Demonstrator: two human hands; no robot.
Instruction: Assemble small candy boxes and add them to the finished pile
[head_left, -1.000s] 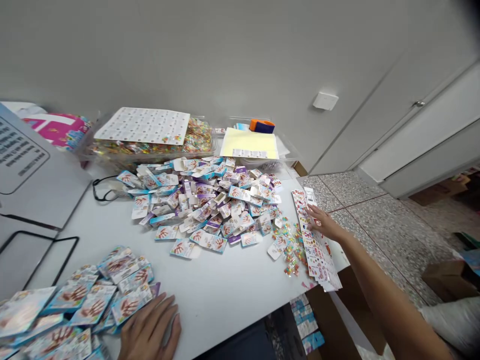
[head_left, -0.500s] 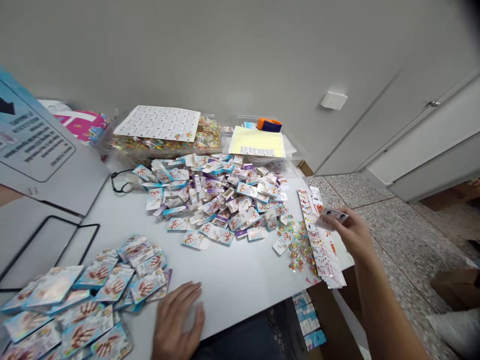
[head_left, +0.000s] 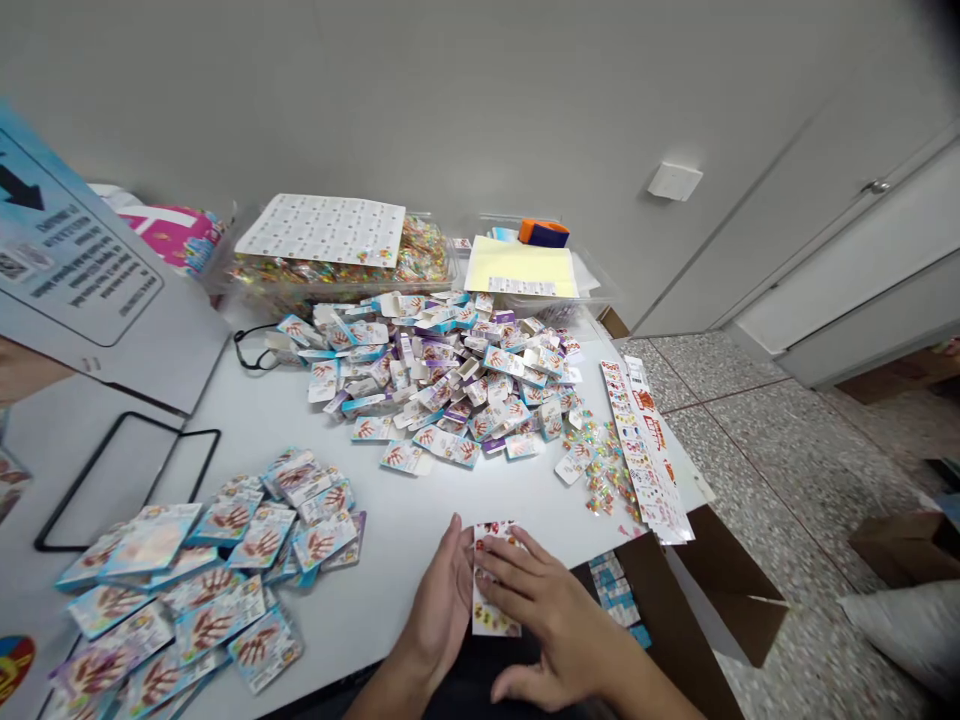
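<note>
Near the table's front edge, my left hand [head_left: 442,610] supports the left side of a small printed sticker sheet [head_left: 495,615]. My right hand [head_left: 547,625] lies over that sheet with its fingers across it and the thumb apart below. Long sticker strips [head_left: 646,450] lie at the table's right edge, beside small clear packets of coloured bits [head_left: 604,465]. A heap of small open boxes [head_left: 442,380] covers the middle of the table. Flatter closed boxes [head_left: 217,600] are piled at the front left.
Behind the heap stand a clear bin of colourful packets [head_left: 420,250] and another bin with a yellow sheet [head_left: 521,268]. A large printed box [head_left: 97,270] and a black wire frame [head_left: 97,480] are at left. Below the right edge is an open carton [head_left: 675,620].
My right hand has moved left from the sticker strips to the front middle, bringing the sheet. My left hand has risen from the tabletop to meet it. The view has shifted slightly.
</note>
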